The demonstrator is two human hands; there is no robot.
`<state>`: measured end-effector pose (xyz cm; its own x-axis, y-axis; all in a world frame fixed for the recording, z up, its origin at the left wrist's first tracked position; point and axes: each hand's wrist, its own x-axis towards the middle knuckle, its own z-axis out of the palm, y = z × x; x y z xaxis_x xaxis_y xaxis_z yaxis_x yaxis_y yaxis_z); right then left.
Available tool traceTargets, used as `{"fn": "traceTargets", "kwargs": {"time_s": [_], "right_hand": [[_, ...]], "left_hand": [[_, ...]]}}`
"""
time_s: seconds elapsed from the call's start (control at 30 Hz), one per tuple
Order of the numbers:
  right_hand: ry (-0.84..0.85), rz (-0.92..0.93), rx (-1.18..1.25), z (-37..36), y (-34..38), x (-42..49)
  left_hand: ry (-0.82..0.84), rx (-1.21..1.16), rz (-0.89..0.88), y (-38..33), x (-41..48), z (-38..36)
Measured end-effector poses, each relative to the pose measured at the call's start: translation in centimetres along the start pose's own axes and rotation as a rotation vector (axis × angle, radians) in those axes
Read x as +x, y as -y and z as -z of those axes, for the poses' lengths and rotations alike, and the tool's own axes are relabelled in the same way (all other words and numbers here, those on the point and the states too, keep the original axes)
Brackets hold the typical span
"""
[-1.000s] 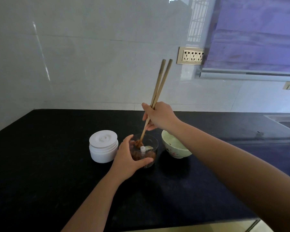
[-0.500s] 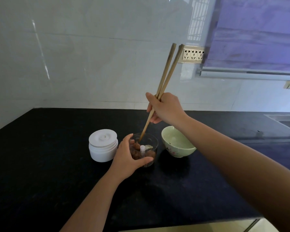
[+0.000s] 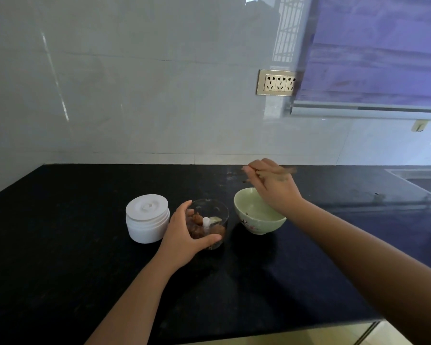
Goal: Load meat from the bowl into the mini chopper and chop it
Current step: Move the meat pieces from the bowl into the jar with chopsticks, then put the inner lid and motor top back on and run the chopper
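2 bare hands work over a black countertop (image 3: 60, 257) w/ a pale tiled wall behind. Going L to R: a white chopper lid unit (image 3: 147, 217), round and ribbed at the side, stands upright on the counter toward the back-left part, just beside the left hand. Next, the left hand (image 3: 184, 235) is wrapped around the clear chopper cup (image 3: 210, 219), thumb across the near wall, fingers curled round the left side, so it's gripping the cup. Inside the cup sit brown meat pieces (image 3: 197, 225) around a white center post (image 3: 206, 221), w/ what looks like a pale blade beside it. Cup stands upright on the counter, roughly mid-width, nearer the back edge than the front. Just to its R, apart from it by a small gap, a pale green bowl (image 3: 256, 217) w/ a small flower mark on its outer wall; the inside shown looks bare of meat. Above the bowl's back-right rim the right hand (image 3: 274, 185) is closed on a pair of wooden chopsticks (image 3: 266, 173), which lie about level and are motion-blurred; can't tell if the tips carry anything. On the wall above, a metal-framed outlet strip (image 3: 276, 82); far R back corner shows a sink edge (image 3: 418, 176).
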<state>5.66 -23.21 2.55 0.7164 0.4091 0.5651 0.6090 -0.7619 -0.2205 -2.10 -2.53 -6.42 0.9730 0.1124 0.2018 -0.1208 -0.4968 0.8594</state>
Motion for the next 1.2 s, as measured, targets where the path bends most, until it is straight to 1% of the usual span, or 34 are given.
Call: {"fn": "traceTargets", "kwargs": {"time_s": [0.03, 0.17, 0.3, 0.5, 0.77, 0.9, 1.07, 1.2], "right_hand": [[0.042, 0.005, -0.018, -0.2, -0.4, -0.2], [0.087, 0.011, -0.087, -1.1, -1.7, -0.6], [0.295, 0.031, -0.154, -1.0, -2.8, -0.7], [0.428, -0.025, -0.158, -1.0, -3.4, -0.6], [0.489, 0.016, -0.261, -0.9, -3.8, -0.6], [0.52, -0.019, -0.231, -0.7, -4.0, -0.6], [0.504, -0.056, -0.173, -0.4, -3.9, -0.8], [0.444, -0.082, -0.209, -0.1, -3.8, -0.4]], "left_hand": [[0.002, 0.001, 0.001, 0.0, 0.0, 0.0], [0.006, 0.003, 0.01, 0.1, 0.0, 0.0], [0.004, 0.002, 0.011, 0.1, 0.0, 0.0], [0.003, 0.001, 0.009, 0.2, 0.0, -0.1], [-0.003, -0.019, 0.012, -0.1, -0.2, -0.1], [-0.012, -0.009, 0.0, -0.3, -0.3, 0.0], [-0.032, -0.024, -0.01, -0.5, -0.4, 0.3], [-0.13, -0.065, -0.055, -1.4, -0.6, 0.7]]}}
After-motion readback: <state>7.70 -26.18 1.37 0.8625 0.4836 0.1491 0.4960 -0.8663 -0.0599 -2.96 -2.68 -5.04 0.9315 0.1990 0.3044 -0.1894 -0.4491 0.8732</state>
